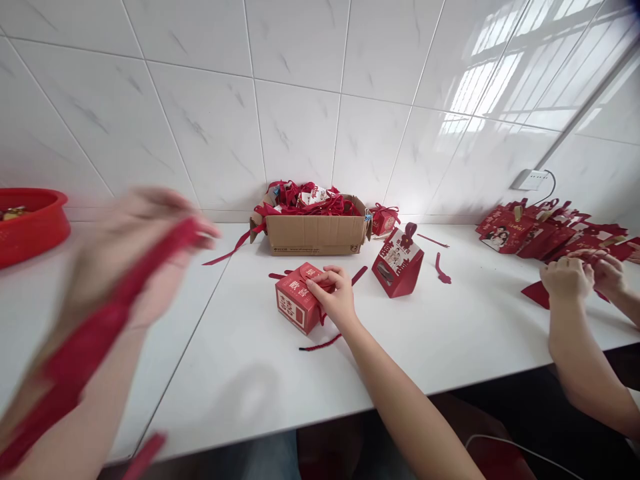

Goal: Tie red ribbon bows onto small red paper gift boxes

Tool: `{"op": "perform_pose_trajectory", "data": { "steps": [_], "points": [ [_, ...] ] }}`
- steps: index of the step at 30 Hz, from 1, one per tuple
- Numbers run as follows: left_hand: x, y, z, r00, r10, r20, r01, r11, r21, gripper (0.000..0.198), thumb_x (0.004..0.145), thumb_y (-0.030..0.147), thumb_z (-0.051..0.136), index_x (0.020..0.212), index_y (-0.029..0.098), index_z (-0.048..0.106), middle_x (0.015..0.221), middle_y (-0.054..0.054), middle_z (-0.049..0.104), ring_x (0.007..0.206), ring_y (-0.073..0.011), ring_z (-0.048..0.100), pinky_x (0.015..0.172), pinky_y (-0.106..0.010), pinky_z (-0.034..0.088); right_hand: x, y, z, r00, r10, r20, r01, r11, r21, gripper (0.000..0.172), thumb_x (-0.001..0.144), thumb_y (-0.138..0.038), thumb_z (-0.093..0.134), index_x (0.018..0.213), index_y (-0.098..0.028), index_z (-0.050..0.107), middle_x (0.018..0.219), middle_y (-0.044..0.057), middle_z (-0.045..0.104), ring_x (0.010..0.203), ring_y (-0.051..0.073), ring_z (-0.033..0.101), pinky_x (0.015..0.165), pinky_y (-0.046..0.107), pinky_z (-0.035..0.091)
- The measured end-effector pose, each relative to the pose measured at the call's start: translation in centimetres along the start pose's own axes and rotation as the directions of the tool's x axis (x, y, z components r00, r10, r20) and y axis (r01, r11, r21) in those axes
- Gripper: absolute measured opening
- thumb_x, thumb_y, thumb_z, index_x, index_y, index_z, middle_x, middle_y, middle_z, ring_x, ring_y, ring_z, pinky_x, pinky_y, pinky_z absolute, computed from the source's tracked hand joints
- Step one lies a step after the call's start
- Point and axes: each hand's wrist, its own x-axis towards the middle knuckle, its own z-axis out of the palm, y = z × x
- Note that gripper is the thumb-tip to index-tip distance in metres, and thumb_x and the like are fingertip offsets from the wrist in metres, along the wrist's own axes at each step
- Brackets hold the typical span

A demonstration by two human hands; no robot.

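While left grip holds ribbon | red box touches right grip

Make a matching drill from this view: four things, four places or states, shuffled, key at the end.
Things
1. left hand
2. right hand
3. carton
4. basin

Places or states
A. cut off by the picture's left edge
B. touching the top of a red box
C. raised, with a red ribbon
D. near the tiled wall, heaped full

Pairs: 1-C, 2-B, 3-D, 4-A
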Motion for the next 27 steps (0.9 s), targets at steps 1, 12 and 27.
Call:
{"op": "perform_pose_trajectory", "data": {
  "steps": [1, 12, 27],
  "points": [
    [-0.1, 0.2, 1.1, 0.993, 0.008, 0.120, -0.005, 1.000, -0.029, 0.021, 0.085, 0.034, 0.058, 0.102, 0.022, 0.059, 0.090, -0.001, 0.068, 0.082, -0.0176, 0.065, 0.071, -0.032, 0.053, 0.1, -0.1, -0.1, 1.000, -0.011, -0.004, 0.011, 1.000, 0.012, 0.020, 0.072, -0.043, 0.070, 0.076, -0.023, 0.070, 0.113, 0.009, 0.054, 0.118, 0.026, 0.049, 0.102, 0.039, 0.040],
    [-0.4, 0.5, 9.2, 0.915, 0.201, 0.351, -0.243, 0.967, 0.081, 0.023, 0.078, 0.041, 0.066, 0.091, 0.023, 0.061, 0.077, 0.000, 0.070, 0.070, -0.0168, 0.066, 0.062, -0.027, 0.051, 0.8, -6.4, -3.3, 0.941, -0.130, 0.314, 0.012, 0.936, 0.350, 0.034, 0.080, -0.047, 0.063, 0.104, -0.022, 0.064, 0.102, 0.004, 0.069, 0.094, 0.018, 0.065, 0.084, 0.031, 0.051],
    [1.1, -3.6, 8.8, 0.548, -0.400, 0.735, -0.339, 0.697, 0.632, 0.109, 0.059, 0.046, 0.065, 0.151, 0.025, 0.012, 0.145, -0.018, 0.039, 0.100, -0.0313, 0.064, 0.063, -0.031, 0.052, 8.1, -9.3, -8.5, 0.958, 0.060, 0.280, 0.102, 0.841, -0.531, 0.019, 0.087, -0.040, 0.050, 0.080, -0.022, 0.053, 0.063, -0.003, 0.047, 0.057, 0.012, 0.042, 0.055, 0.028, 0.032]
  ]
}}
